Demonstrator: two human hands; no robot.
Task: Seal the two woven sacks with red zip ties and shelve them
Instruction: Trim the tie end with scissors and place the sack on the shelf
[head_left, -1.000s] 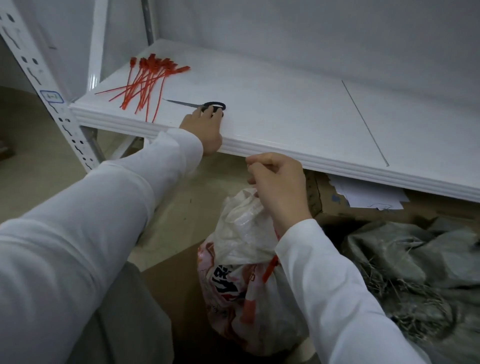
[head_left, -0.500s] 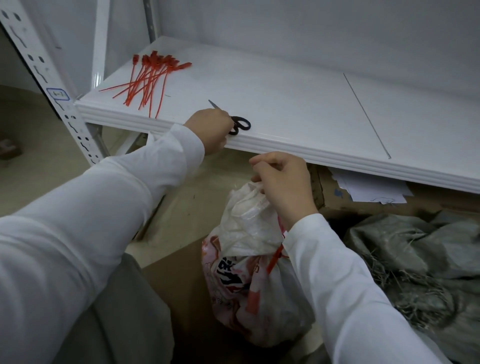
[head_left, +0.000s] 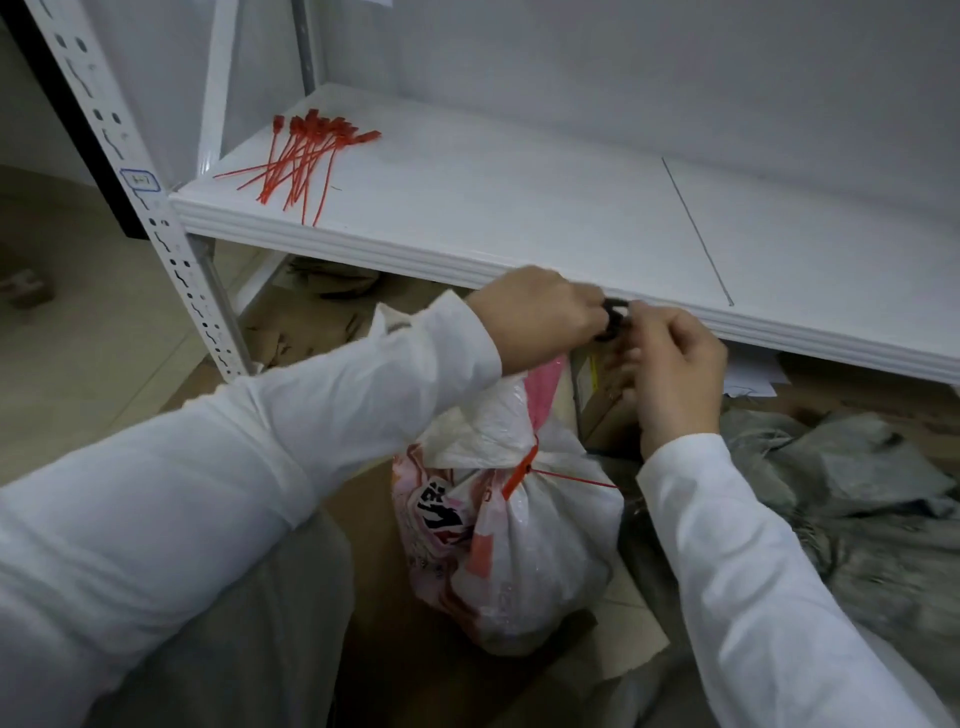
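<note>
Left hand (head_left: 540, 317) brought black-handled scissors (head_left: 615, 319) to front edge of white metal shelf (head_left: 519, 208), fingers clenched on them; right hand (head_left: 675, 364) joined, grip unclear. White-and-pink woven sack (head_left: 519, 545) on floor, red zip tie (head_left: 524, 467) cinched; likely tail trim next.

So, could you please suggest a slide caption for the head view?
Left hand holds black-handled scissors against the right hand, above a white woven sack cinched by a red zip tie.

A white-and-pink woven sack (head_left: 519, 545) stands on the floor, its neck cinched by a red zip tie (head_left: 522, 470), tail pointing right. A grey sack (head_left: 857, 519) slumps at right. Spare ties (head_left: 304, 156) lie far left on the shelf (head_left: 493, 208).
</note>
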